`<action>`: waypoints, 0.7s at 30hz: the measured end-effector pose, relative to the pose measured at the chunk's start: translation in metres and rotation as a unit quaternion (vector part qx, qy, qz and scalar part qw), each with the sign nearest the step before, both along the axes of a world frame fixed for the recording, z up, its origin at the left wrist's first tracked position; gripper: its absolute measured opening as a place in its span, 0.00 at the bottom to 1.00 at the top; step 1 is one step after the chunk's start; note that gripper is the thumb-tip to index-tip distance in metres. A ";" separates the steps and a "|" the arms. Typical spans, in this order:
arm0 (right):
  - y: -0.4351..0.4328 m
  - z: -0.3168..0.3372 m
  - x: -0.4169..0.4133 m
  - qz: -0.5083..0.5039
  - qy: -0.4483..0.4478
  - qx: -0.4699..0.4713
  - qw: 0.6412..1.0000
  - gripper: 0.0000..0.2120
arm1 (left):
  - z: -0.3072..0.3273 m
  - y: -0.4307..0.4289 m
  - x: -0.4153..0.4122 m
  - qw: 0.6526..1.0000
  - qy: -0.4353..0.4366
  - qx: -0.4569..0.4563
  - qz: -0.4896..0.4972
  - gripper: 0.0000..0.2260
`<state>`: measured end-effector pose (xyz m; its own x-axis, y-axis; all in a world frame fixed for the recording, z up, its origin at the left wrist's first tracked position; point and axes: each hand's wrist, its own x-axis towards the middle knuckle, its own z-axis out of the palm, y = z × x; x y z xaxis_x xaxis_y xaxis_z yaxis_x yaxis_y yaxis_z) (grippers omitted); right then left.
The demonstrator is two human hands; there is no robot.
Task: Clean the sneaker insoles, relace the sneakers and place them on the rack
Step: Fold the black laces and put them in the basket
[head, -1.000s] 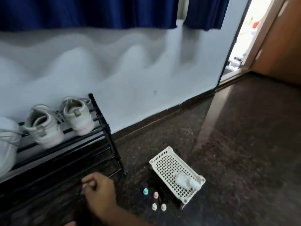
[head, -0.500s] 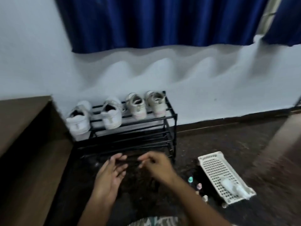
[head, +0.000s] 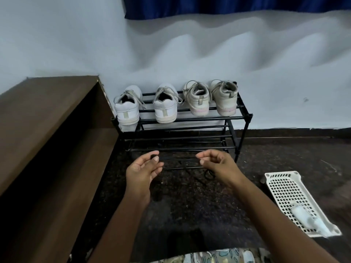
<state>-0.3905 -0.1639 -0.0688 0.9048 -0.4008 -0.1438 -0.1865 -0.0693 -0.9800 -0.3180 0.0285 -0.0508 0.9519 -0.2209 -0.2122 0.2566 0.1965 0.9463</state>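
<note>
Left to right, as I see it through the head camera: a brown wooden bench [head: 47, 114] fills the left side, and the black rack [head: 245, 118] stands against the far wall. Its top shelf carries a white pair of sneakers [head: 126, 111] on the left and a greyer pair [head: 197, 103] on the right, all laced, heels toward me. Nearer than the rack, the left hand [head: 142, 171] and right hand [head: 218, 166] each pinch a dark lace [head: 208, 175] between thumb and fingertips, its slack looping under the right hand. On the floor at near right lies a white basket [head: 281, 179] holding a pale bottle [head: 307, 219].
</note>
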 end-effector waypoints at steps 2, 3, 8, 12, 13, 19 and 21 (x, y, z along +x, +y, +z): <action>-0.003 -0.004 0.002 -0.010 -0.016 -0.049 0.999 0.11 | 0.000 -0.003 0.002 1.000 -0.008 0.015 0.002 0.06; -0.004 -0.006 0.003 -0.013 -0.021 -0.084 0.996 0.12 | 0.001 -0.005 0.003 1.000 -0.015 0.023 0.007 0.07; 0.002 -0.013 0.012 -0.020 -0.027 -0.177 0.984 0.12 | 0.003 -0.012 0.007 0.995 -0.065 0.073 0.018 0.06; 0.006 -0.017 0.019 -0.013 -0.009 -0.122 0.992 0.10 | 0.000 -0.007 0.012 0.993 -0.066 0.100 0.007 0.06; 0.007 -0.016 0.020 -0.006 -0.006 -0.101 0.995 0.07 | -0.001 -0.005 0.013 0.993 -0.061 0.102 0.006 0.06; 0.014 -0.004 0.021 -0.035 0.012 0.076 0.996 0.10 | -0.005 0.008 0.022 0.996 0.050 0.065 0.037 0.04; 0.013 -0.003 0.022 -0.043 0.010 0.159 0.986 0.12 | -0.006 0.011 0.026 0.988 0.144 -0.006 0.060 0.03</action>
<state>-0.3688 -0.1512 -0.0715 0.8656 -0.4070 -0.2917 -0.1977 0.2575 -0.9458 -0.2919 0.0397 -0.0572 0.8718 -0.1144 -0.4764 0.4893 0.2516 0.8350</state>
